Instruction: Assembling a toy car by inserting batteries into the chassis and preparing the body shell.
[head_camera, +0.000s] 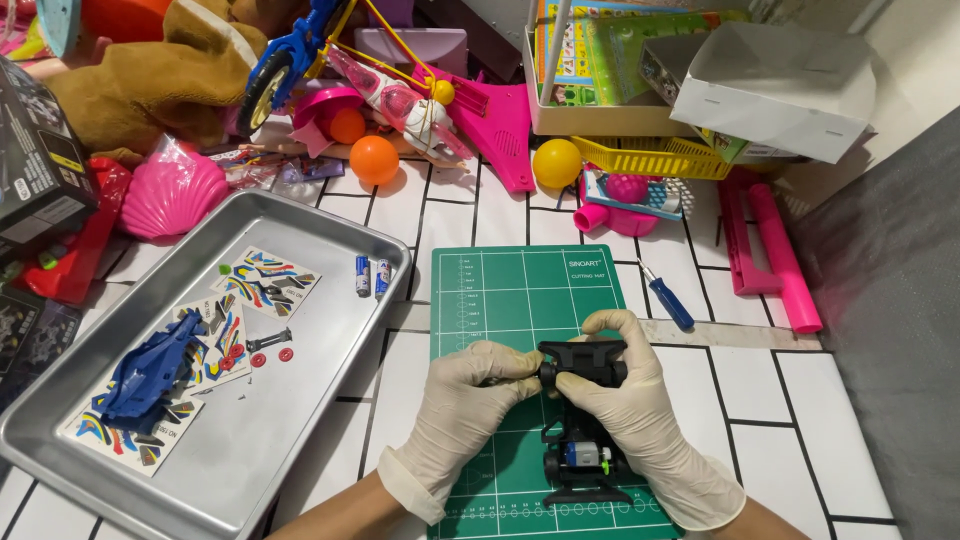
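Both my hands wear pale latex gloves and meet over a green cutting mat (510, 290). My left hand (465, 400) pinches the front left wheel of a black toy car chassis (583, 440). My right hand (625, 395) grips the chassis front from the right side. The rear of the chassis, with its small motor and black wheels, rests on the mat near me. A blue-handled screwdriver (668, 298) lies just right of the mat.
A metal tray (300, 400) at left holds a blue car body (150, 372), sticker sheets (268, 280), two batteries (371, 276) and small red parts. Toys, orange and yellow balls, a pink shell, boxes and a yellow basket crowd the far side. Grey fabric lies at right.
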